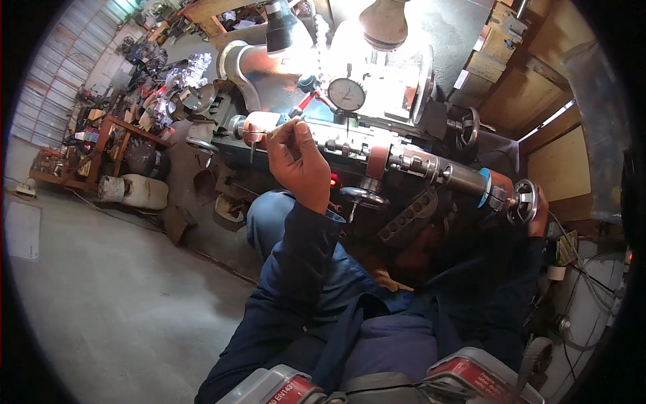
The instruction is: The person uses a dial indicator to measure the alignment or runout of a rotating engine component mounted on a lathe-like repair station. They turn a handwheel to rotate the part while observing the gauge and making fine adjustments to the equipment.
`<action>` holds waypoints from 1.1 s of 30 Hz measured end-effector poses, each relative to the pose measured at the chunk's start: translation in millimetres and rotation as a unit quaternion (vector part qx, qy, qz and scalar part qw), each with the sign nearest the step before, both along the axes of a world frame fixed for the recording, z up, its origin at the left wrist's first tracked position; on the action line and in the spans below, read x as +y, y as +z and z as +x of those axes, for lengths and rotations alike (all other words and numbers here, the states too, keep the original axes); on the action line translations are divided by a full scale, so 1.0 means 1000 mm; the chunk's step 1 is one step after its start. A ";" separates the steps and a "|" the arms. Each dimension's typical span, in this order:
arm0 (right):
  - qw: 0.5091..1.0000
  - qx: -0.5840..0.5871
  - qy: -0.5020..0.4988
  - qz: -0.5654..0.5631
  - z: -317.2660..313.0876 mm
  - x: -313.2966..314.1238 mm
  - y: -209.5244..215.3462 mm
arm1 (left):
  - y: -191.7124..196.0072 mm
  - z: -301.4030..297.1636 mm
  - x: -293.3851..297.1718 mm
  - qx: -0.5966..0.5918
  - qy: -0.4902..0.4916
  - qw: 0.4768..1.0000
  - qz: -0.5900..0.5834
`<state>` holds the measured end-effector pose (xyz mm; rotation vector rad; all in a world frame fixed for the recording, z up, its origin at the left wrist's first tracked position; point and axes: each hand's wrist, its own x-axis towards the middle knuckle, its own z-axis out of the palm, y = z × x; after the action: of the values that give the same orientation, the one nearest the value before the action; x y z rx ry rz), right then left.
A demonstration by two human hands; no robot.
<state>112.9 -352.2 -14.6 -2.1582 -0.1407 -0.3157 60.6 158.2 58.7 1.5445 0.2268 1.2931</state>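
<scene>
Corrugated metal sheeting (pixel 50 81) closes off the left of a cluttered workshop, where heaped metal parts (pixel 161 87) spread above a bare grey floor (pixel 121 296). Two lamps, one dark (pixel 281 30) and one pale (pixel 384 25), flood the machine with light. Across its front, between the person's two hands, lies a long stepped metal shaft (pixel 407 160), with a round dial gauge (pixel 346 94) standing just behind it beside a red jointed arm (pixel 304 103). Raised in front of the shaft's left part, the left hand (pixel 301 161) has its fingers (pixel 305 135) curled in against the thumb; whether they pinch anything small, I cannot tell. At the far right end, the right hand (pixel 540 214) is at the outer rim of a spoked handwheel (pixel 523 201), mostly hidden, so its grip cannot be judged. If the wheel is to be turned, slow, even pressure would serve best, eyes on the needle, the left fingers and loose sleeve (pixel 309 246) kept off the gauge and its arm, since a slight knock could spoil the reading.
</scene>
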 end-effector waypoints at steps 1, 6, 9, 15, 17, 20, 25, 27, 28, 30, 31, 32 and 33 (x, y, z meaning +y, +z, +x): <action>0.999 0.002 0.017 -0.030 0.003 -0.006 -0.003 | 0.001 0.000 0.000 -0.005 -0.004 1.000 -0.004; 0.995 0.078 0.003 -0.056 -0.013 0.005 0.002 | 0.002 -0.001 0.000 -0.001 -0.008 1.000 -0.019; 0.988 0.102 -0.043 0.106 -0.014 -0.006 -0.020 | 0.000 0.001 0.001 0.002 -0.005 1.000 -0.007; 0.982 0.164 -0.016 0.095 -0.027 -0.020 -0.037 | -0.003 0.003 0.006 0.038 -0.018 0.999 -0.013; 0.983 0.164 -0.032 0.082 -0.035 -0.021 -0.038 | -0.002 0.003 0.007 0.083 0.012 0.996 0.036; 0.981 0.174 -0.041 0.082 -0.043 -0.024 -0.035 | 0.000 0.002 0.003 0.108 0.007 0.993 0.043; 0.988 0.150 -0.045 -0.006 -0.054 -0.030 -0.035 | 0.003 0.001 0.002 0.139 0.010 0.986 0.086; 0.980 0.155 -0.087 -0.086 -0.057 -0.030 -0.028 | 0.008 -0.002 -0.001 0.149 0.000 0.985 0.084; 0.982 0.150 -0.075 -0.088 -0.062 -0.022 -0.017 | 0.010 -0.003 -0.003 0.169 -0.019 0.982 0.083; 0.983 0.145 -0.065 -0.091 -0.065 -0.024 -0.018 | 0.008 -0.003 -0.007 0.189 -0.041 0.978 0.081; 0.984 0.146 -0.076 -0.061 -0.063 -0.025 -0.024 | 0.007 -0.004 -0.007 0.196 -0.056 0.974 0.099; 0.985 0.147 -0.088 -0.031 -0.063 -0.027 -0.029 | 0.006 -0.005 -0.007 0.203 -0.072 0.970 0.117; 0.985 0.148 -0.088 -0.031 -0.065 -0.030 -0.031 | 0.006 -0.006 -0.008 0.205 -0.072 0.969 0.117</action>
<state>48.3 -381.8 -46.0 -2.2560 0.2118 -0.0885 54.5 150.2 64.4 1.9877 0.2235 0.9017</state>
